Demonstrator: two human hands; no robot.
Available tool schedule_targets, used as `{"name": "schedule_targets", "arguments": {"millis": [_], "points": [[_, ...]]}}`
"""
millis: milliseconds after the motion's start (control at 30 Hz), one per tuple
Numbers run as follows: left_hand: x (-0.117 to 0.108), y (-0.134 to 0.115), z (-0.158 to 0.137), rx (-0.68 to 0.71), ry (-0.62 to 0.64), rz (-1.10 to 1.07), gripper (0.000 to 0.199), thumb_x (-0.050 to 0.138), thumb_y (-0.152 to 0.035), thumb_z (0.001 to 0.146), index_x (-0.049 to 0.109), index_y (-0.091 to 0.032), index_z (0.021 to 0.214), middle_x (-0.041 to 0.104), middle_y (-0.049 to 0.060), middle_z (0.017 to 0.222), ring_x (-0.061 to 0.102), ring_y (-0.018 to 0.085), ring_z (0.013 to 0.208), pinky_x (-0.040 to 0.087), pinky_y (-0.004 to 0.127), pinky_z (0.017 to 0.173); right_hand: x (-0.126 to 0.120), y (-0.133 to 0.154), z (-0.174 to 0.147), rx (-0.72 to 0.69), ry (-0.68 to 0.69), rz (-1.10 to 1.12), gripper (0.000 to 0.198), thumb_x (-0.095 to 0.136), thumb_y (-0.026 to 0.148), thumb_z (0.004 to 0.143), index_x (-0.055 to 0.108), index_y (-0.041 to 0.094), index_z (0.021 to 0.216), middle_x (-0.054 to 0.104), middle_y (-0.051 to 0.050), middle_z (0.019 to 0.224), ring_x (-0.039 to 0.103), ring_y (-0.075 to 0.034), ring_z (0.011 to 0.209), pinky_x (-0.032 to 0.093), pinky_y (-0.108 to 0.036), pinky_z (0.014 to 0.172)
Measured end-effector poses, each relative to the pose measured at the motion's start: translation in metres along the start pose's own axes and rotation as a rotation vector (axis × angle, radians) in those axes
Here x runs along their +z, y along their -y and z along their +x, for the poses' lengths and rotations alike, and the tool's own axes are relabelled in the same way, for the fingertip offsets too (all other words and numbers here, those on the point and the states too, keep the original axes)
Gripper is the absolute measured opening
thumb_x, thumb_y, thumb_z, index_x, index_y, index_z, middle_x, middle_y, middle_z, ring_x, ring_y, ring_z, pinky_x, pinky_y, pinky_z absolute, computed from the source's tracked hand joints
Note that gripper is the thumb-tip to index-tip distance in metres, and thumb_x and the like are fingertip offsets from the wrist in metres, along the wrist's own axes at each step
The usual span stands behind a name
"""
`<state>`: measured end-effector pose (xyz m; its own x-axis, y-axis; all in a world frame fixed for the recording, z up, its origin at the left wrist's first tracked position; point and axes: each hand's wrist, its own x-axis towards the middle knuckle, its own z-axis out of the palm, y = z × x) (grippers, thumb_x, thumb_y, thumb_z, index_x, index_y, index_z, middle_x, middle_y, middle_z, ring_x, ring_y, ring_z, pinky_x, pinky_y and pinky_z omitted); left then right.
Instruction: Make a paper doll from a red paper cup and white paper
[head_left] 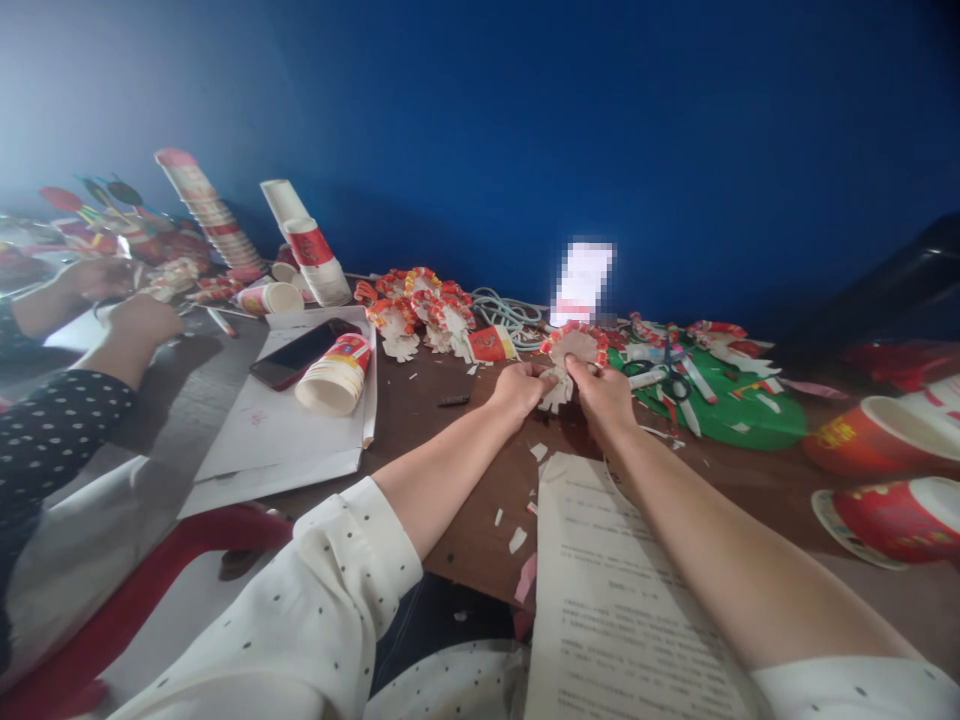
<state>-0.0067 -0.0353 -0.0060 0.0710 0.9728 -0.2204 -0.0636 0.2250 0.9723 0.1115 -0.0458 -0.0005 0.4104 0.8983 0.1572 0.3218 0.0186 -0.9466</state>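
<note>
My left hand (519,392) and my right hand (606,400) meet over the dark table and pinch a cut paper-cup figure (574,346) between them. It has a round pale middle, a curled red-and-yellow rim and white fringed strips hanging below. The right thumb presses on its face; the left fingers close on its lower left side. Several similar cut paper-cup figures (424,305) lie in a heap to the left. Beside my right hand, black-handled scissors (667,375) rest on a green round sheet (739,400).
A printed sheet (600,560) lies under my right forearm. Stacked paper cups (334,378) and a phone (300,352) rest on white card at left. Farther left, another person's hands (139,325) work. Red cups (896,515) stand at right; a lit, blurred-out screen (585,280) faces me.
</note>
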Motion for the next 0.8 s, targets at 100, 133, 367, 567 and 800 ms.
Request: {"name": "schedule_targets", "arguments": {"millis": [100,133,367,567,800], "points": [[0.0,0.001,0.001,0.005,-0.002,0.011,0.012,0.07,-0.021,0.072,0.066,-0.014,0.08,0.058,-0.002,0.057,0.047,0.007,0.046,0.037,0.021,0.051,0.0,0.001,-0.001,0.019,0.0,-0.019,0.039,0.065,0.051,0.066,0.07,0.014,0.075,0.069,-0.007,0.071,0.061,-0.021,0.068,0.045,-0.028,0.064],[0.0,0.002,0.001,0.006,-0.001,0.015,0.012,0.07,-0.021,0.072,0.065,-0.013,0.08,0.057,-0.002,0.056,0.045,0.007,0.045,0.036,0.02,0.05,0.0,0.002,-0.001,0.02,0.0,-0.025,0.038,0.065,0.051,0.065,0.069,0.014,0.074,0.068,-0.006,0.069,0.06,-0.02,0.067,0.045,-0.028,0.063],[0.0,-0.004,-0.004,-0.033,0.028,0.001,0.013,0.071,-0.02,0.068,0.064,-0.015,0.078,0.057,-0.002,0.059,0.049,0.008,0.049,0.038,0.021,0.051,-0.003,0.002,0.001,0.001,-0.002,-0.192,0.041,0.059,0.055,0.068,0.061,0.015,0.059,0.058,-0.002,0.053,0.052,-0.017,0.056,0.038,-0.027,0.055],[-0.001,-0.006,-0.003,-0.039,-0.001,-0.1,0.013,0.069,-0.027,0.07,0.063,-0.016,0.072,0.051,-0.003,0.053,0.045,0.008,0.046,0.038,0.022,0.048,-0.002,0.003,0.0,-0.026,0.053,-0.211,0.041,0.058,0.054,0.07,0.055,0.016,0.053,0.047,0.002,0.047,0.042,-0.013,0.05,0.034,-0.026,0.051],[-0.004,-0.001,0.006,-0.009,-0.079,0.006,0.017,0.073,-0.028,0.067,0.061,-0.015,0.066,0.057,0.0,0.054,0.051,0.011,0.049,0.039,0.024,0.051,-0.001,0.012,-0.01,0.026,0.109,-0.118,0.039,0.061,0.053,0.068,0.059,0.015,0.058,0.049,0.002,0.049,0.042,-0.012,0.05,0.035,-0.025,0.05]]}}
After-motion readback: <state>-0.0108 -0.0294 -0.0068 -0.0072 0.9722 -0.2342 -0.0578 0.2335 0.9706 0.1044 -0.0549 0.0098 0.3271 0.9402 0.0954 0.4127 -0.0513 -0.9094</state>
